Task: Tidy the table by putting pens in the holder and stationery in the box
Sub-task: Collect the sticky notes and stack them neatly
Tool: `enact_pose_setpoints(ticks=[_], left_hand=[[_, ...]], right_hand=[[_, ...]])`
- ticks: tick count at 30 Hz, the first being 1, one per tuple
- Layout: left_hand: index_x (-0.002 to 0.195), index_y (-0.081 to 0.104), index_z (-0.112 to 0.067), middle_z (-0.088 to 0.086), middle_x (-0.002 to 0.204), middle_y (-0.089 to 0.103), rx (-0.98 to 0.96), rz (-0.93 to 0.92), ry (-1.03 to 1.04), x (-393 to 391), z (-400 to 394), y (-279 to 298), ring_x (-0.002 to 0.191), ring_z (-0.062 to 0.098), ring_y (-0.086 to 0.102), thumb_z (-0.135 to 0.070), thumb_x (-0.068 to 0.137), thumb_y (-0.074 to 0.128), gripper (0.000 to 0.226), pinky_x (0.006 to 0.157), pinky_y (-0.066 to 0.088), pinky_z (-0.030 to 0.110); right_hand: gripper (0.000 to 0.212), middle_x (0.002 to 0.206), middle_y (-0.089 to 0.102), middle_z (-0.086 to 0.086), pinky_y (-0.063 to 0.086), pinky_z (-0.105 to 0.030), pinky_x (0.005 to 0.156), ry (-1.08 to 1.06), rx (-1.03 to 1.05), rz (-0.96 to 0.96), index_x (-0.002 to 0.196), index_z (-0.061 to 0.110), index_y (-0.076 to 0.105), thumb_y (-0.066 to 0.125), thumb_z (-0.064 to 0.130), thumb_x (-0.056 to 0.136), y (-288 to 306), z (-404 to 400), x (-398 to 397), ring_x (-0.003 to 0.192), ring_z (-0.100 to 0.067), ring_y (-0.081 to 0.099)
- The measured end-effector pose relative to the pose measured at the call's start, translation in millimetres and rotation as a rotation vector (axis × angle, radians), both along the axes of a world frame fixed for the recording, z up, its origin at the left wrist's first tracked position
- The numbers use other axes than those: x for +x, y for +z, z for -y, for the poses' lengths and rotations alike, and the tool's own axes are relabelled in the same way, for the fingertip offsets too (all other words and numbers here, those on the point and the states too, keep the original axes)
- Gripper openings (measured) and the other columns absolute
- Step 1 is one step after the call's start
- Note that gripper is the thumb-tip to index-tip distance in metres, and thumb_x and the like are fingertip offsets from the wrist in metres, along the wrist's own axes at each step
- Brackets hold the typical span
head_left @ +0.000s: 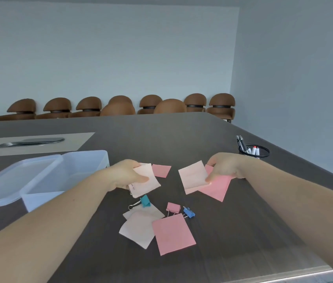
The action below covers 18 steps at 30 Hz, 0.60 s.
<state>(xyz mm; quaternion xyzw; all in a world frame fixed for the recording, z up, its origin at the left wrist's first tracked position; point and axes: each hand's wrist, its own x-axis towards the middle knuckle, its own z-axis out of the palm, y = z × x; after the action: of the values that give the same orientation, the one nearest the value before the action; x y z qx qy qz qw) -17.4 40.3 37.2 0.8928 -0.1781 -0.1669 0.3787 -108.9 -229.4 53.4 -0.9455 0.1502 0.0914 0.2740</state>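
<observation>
A: What's the left hand (128,173) doing?

B: It's pinching a pale peach note (148,181), thumb on top, fingers under. That's near the middle of the table (182,135), right by the clear box (63,172).

A: And the right hand (225,167)?

B: It's pinching 2 notes together: a peach note (193,176) on top & a pink note (216,189) under it. They're lying a bit to the right of the middle.

A: Where's the box sitting?

B: By the left edge. It's open, w/ its lid (14,182) lying beside it on the left.

A: Pens?

B: They're standing in the black pen holder (254,152), close to the right edge, just past the right hand.

A: What else is lying there?

B: A small pink note (161,170) is lying btwn the 2 hands. Closer to the front edge, 2 peach notes (139,227) are lying overlapped, touching a big pink note (172,233). 3 clips are sitting near them: a teal clip (144,201), a pink clip (172,207) & a blue clip (189,212).

A: And far back?

B: Brown chairs (151,105) are lining the wall.
</observation>
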Motion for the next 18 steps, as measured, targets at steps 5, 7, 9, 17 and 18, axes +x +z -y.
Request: enact_pose_setpoints(ticks=[5, 7, 9, 17, 18], left_hand=[[0.101, 0.065, -0.016, -0.002, 0.094, 0.067, 0.16, -0.181, -0.033, -18.3, -26.3, -7.1, 0.083, 0.01, 0.058, -0.021, 0.082, 0.073, 0.022, 0.066, 0.045, 0.019], [0.106, 0.066, -0.015, -0.001, 0.096, 0.067, 0.21, -0.217, -0.054, -24.7, -33.7, -8.0, 0.083, 0.009, 0.058, -0.022, 0.081, 0.075, 0.027, 0.064, 0.045, 0.017], [0.104, 0.067, -0.016, -0.001, 0.101, 0.068, 0.233, -0.228, -0.064, -29.6, -38.3, -9.2, 0.086, 0.009, 0.059, -0.023, 0.08, 0.076, 0.027, 0.064, 0.047, 0.017], [0.129, 0.049, -0.014, 0.0, 0.123, 0.055, 0.518, -0.046, -0.112, -44.8, -25.1, -23.8, 0.108, 0.015, 0.053, -0.034, 0.078, 0.076, 0.062, 0.09, 0.051, 0.027], [0.133, 0.046, -0.013, 0.001, 0.126, 0.053, 0.55, -0.01, -0.108, -46.3, -21.8, -25.8, 0.107, 0.015, 0.053, -0.037, 0.076, 0.077, 0.069, 0.091, 0.051, 0.027]], right_hand=[[0.012, 0.091, 0.067, -0.003, 0.052, -0.026, 0.067, 0.056, 0.111, -0.109, 0.09, 0.013, 0.065, 0.066, 0.005, 0.082, 1.3, -18.3, -3.3, 0.083, -0.02, 0.065], [0.019, 0.097, 0.066, -0.004, 0.053, -0.026, 0.071, 0.069, 0.109, -0.162, 0.099, 0.012, 0.065, 0.064, 0.003, 0.082, 0.2, -25.6, -4.9, 0.089, -0.022, 0.065], [0.028, 0.103, 0.065, -0.006, 0.053, -0.028, 0.075, 0.065, 0.103, -0.193, 0.108, 0.01, 0.064, 0.061, -0.001, 0.083, -0.7, -30.6, -5.8, 0.093, -0.024, 0.064], [0.025, 0.094, 0.065, -0.01, 0.054, -0.028, 0.066, -0.068, 0.184, -0.234, 0.092, 0.01, 0.067, 0.056, -0.005, 0.075, -11.4, -36.2, -3.7, 0.083, -0.026, 0.063], [0.022, 0.094, 0.065, -0.01, 0.055, -0.029, 0.069, -0.094, 0.2, -0.223, 0.091, 0.009, 0.067, 0.058, -0.003, 0.075, -15.1, -35.6, -2.7, 0.084, -0.026, 0.063]])
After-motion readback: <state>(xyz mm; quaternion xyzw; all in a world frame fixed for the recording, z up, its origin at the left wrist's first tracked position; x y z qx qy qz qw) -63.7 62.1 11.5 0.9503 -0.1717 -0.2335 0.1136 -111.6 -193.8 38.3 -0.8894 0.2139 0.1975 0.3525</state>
